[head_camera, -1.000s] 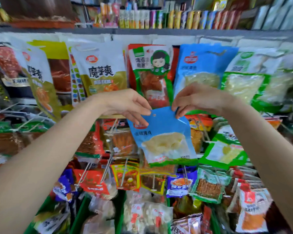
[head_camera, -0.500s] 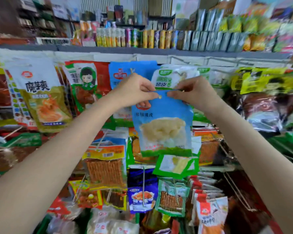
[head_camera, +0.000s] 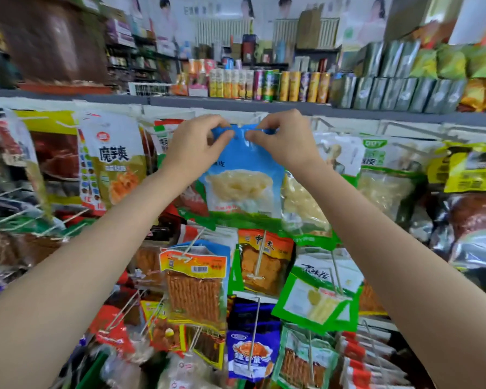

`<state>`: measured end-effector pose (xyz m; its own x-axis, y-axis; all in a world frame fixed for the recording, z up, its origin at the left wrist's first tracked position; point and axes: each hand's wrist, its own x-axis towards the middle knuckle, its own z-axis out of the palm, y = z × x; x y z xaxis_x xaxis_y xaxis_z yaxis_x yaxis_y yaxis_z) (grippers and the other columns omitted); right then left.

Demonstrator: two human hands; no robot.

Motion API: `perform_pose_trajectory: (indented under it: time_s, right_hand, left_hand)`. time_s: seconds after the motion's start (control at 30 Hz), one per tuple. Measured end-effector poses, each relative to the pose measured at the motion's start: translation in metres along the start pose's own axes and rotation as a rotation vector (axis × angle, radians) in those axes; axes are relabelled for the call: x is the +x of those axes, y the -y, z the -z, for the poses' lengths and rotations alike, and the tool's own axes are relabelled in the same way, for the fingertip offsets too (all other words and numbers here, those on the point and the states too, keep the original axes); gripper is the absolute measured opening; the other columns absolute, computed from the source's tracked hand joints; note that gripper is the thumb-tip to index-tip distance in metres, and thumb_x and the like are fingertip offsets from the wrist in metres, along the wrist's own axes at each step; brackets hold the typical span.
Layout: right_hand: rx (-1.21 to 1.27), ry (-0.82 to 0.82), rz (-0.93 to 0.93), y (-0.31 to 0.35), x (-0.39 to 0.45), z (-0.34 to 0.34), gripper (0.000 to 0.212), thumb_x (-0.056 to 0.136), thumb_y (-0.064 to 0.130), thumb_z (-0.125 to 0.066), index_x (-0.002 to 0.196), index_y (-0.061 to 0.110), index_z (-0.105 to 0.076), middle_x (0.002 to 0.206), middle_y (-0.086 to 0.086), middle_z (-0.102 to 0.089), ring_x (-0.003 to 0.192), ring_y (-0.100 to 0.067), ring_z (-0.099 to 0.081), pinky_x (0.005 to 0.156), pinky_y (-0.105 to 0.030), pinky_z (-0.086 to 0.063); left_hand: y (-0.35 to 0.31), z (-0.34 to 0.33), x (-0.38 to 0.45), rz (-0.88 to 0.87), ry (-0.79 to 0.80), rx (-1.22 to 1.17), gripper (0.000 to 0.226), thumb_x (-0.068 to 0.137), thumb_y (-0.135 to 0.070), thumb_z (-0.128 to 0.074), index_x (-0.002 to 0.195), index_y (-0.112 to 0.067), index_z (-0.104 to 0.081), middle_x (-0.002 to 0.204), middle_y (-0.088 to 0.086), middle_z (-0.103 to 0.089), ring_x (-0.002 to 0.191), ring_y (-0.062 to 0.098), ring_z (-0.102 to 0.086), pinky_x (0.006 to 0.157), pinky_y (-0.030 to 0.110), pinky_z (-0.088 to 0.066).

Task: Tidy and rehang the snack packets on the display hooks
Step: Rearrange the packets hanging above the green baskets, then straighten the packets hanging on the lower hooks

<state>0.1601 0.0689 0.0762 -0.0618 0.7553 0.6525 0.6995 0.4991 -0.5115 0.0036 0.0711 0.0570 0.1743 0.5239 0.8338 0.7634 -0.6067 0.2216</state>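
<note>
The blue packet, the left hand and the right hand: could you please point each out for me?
blue packet (head_camera: pixel 244 175), head view: middle of its front.
left hand (head_camera: pixel 197 144), head view: back of the hand.
right hand (head_camera: pixel 285 141), head view: back of the hand.

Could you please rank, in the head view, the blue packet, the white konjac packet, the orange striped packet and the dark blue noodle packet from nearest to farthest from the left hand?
From the left hand:
1. Blue packet, pinched at its top edge by this hand.
2. White konjac packet, hanging to the left.
3. Orange striped packet, a row below.
4. Dark blue noodle packet, lowest, near the bottom.
</note>
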Motion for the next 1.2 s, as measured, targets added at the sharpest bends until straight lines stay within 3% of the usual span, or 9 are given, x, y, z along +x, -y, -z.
perform_pose_trajectory:
  time_s: [0.2,0.37,0.43,0.5,0.57,0.73,0.93,1.1,1.2]
  right_hand:
    - [0.068,0.033,-0.059,-0.007,0.005,0.008,0.027,0.083,0.022,-0.067,0.082,-0.005,-0.069,0.072,-0.012,-0.059,0.063,-0.018,-0.048,0.053,-0.025,-0.037]
    - [-0.012,0.038,-0.167,-0.019,0.006,-0.001,0.026,0.085,0.021,-0.064,0.086,-0.005,-0.068,0.078,-0.019,-0.060,0.071,-0.019,-0.052,0.055,-0.024,-0.037]
    - [-0.092,-0.026,-0.152,-0.024,0.003,-0.004,0.018,0.088,0.012,-0.057,0.096,0.000,-0.067,0.098,-0.017,-0.066,0.085,-0.023,-0.059,0.067,-0.026,-0.044]
    - [-0.102,-0.127,-0.133,-0.024,-0.006,-0.006,0.024,0.088,0.003,-0.049,0.108,0.006,-0.063,0.119,-0.013,-0.055,0.097,-0.025,-0.059,0.085,-0.030,-0.047]
    - [-0.063,-0.248,-0.043,-0.022,-0.021,-0.014,0.022,0.087,0.001,-0.046,0.104,0.006,-0.060,0.117,-0.010,-0.046,0.083,-0.025,-0.060,0.079,-0.034,-0.050]
    - [-0.028,0.017,0.234,-0.010,-0.053,-0.065,0.018,0.082,0.002,-0.050,0.088,0.003,-0.066,0.089,-0.012,-0.064,0.070,-0.025,-0.061,0.068,-0.020,-0.042]
    - [0.121,0.232,-0.178,0.004,-0.023,-0.113,0.056,0.086,0.021,-0.063,0.132,0.005,-0.037,0.129,-0.010,-0.053,0.118,-0.024,-0.052,0.096,-0.030,-0.042]
    - [0.373,0.116,-0.445,0.015,0.002,-0.146,0.057,0.081,0.027,-0.069,0.128,0.008,-0.042,0.125,-0.010,-0.057,0.113,-0.023,-0.055,0.100,-0.038,-0.044]
    - [0.485,0.036,-0.477,0.031,0.009,-0.163,0.029,0.082,0.030,-0.068,0.103,0.013,-0.057,0.097,-0.002,-0.062,0.087,-0.016,-0.059,0.080,-0.031,-0.051]
  left_hand:
    - [0.002,-0.007,0.003,-0.015,0.011,-0.054,0.020,0.090,-0.021,-0.055,0.087,-0.003,-0.062,0.060,0.011,-0.057,0.059,0.026,-0.056,0.051,0.019,-0.035]
    - [0.002,-0.025,0.012,0.145,0.197,-0.057,0.018,0.092,-0.020,-0.052,0.102,-0.007,-0.060,0.059,-0.001,-0.054,0.069,0.031,-0.062,0.068,0.040,-0.050]
    - [0.007,-0.032,0.013,0.198,0.223,-0.073,0.027,0.089,-0.010,-0.053,0.116,-0.008,-0.051,0.095,0.010,-0.062,0.084,0.025,-0.062,0.077,0.041,-0.052]
    - [0.016,-0.036,0.002,0.168,0.257,-0.127,0.053,0.086,-0.005,-0.054,0.135,-0.013,-0.035,0.139,0.009,-0.038,0.110,0.023,-0.055,0.086,0.041,-0.052]
    - [0.026,-0.035,-0.020,0.092,0.240,-0.092,0.062,0.086,-0.003,-0.054,0.140,-0.015,-0.028,0.151,0.002,-0.018,0.115,0.023,-0.052,0.088,0.039,-0.052]
    - [0.060,-0.020,-0.064,0.089,0.073,-0.011,0.043,0.083,0.001,-0.051,0.125,-0.009,-0.047,0.133,0.005,-0.041,0.102,0.018,-0.055,0.089,0.030,-0.048]
    - [0.109,0.024,-0.069,0.216,-0.017,0.040,0.034,0.086,0.002,-0.050,0.119,-0.007,-0.049,0.119,0.011,-0.044,0.101,0.014,-0.048,0.083,0.017,-0.037]
    - [0.150,0.053,-0.080,0.247,0.042,0.049,0.034,0.084,0.002,-0.050,0.118,-0.006,-0.048,0.117,0.011,-0.044,0.101,0.017,-0.052,0.079,0.020,-0.036]
    - [0.172,0.064,-0.085,0.255,0.105,0.020,0.033,0.086,-0.002,-0.050,0.118,-0.010,-0.048,0.117,0.004,-0.043,0.100,0.012,-0.052,0.080,0.022,-0.039]
